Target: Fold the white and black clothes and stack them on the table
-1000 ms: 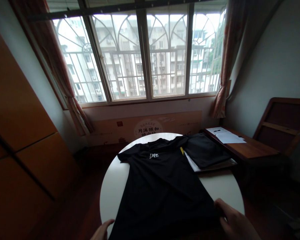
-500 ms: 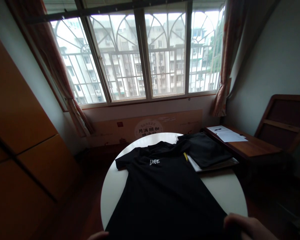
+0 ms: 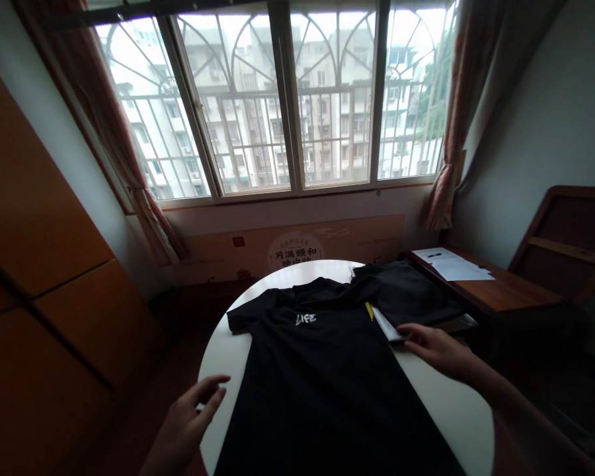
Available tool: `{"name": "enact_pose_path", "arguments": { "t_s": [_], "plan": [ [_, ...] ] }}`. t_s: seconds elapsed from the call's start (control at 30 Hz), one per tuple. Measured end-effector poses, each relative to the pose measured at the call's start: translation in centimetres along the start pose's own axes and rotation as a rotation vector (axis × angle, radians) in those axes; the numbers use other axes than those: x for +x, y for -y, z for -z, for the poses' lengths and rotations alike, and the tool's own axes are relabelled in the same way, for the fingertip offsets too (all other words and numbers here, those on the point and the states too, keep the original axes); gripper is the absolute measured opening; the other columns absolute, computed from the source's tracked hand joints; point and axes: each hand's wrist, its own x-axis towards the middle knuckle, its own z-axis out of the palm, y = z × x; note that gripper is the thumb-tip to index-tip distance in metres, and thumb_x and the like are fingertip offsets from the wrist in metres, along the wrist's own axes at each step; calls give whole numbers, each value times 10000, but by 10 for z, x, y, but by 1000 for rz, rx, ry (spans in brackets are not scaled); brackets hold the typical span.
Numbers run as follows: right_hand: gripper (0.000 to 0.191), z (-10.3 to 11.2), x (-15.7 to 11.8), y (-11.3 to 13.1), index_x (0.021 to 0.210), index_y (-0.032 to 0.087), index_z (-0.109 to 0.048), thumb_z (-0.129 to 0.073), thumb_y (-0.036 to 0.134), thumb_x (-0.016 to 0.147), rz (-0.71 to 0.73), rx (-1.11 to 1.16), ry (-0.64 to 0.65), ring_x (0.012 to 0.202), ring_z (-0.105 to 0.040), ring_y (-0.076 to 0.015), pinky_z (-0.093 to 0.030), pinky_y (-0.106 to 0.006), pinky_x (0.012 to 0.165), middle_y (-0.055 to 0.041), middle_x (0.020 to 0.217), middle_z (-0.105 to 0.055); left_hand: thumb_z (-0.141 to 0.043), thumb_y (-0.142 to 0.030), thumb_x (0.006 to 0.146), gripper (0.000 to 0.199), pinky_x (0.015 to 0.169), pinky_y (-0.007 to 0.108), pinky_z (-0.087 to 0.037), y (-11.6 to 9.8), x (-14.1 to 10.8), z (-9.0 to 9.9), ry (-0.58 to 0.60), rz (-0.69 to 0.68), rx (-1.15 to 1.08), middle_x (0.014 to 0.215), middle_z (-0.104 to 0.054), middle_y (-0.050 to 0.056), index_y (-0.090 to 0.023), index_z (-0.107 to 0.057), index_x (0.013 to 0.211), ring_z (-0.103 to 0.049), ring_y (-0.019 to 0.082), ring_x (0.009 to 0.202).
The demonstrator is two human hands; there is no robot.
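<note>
A black T-shirt point(image 3: 322, 390) with white lettering on its chest lies spread flat, collar away from me. My left hand point(image 3: 191, 413) hovers beside its left edge, thumb and fingers apart, holding nothing. Over on the right, my right hand point(image 3: 439, 350) has its fingers stretched out and slightly apart at the corner of some white papers point(image 3: 384, 324). Whether the fingertips touch that corner, I cannot tell. Folded dark cloth point(image 3: 411, 297) covers most of the papers, and a yellow strip point(image 3: 369, 311) shows next to them.
A round white table point(image 3: 218, 390) bears the shirt. To the right stands a wooden side table point(image 3: 515, 294) with white sheets point(image 3: 459, 268) and a dark pen on it, near a wooden chair back point(image 3: 565, 248). An orange cabinet point(image 3: 74, 317) is at left, windows ahead.
Both hands have left the shirt's lower edge. My left hand rose beside the shirt, and my right hand moved forward to the papers' corner. The shirt lies nearly the same.
</note>
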Motion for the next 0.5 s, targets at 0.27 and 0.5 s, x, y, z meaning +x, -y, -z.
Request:
{"name": "enact_pose_path", "arguments": {
  "t_s": [0.27,0.5],
  "plan": [
    [483,14,160,-37,1393,87,-602,-556,310,967,-212,-230,-250,1062,-695,-272,-483,-327,925,-160,1149,-749,-577,-454,835,499,722,285,-552,6,166,-9,-160,70,120,974,-755,98,-112,-713,1172,-698,229,876],
    [630,-2,225,-83,1428,-10,-511,-578,402,956,-370,-162,-290,1198,-656,-354,-506,-394,956,-292,1333,-647,-630,-388,774,366,752,349,-526,44,252,-18,-121,206,362,944,-769,198,-75,-740,929,-723,348,948]
  ]
}}
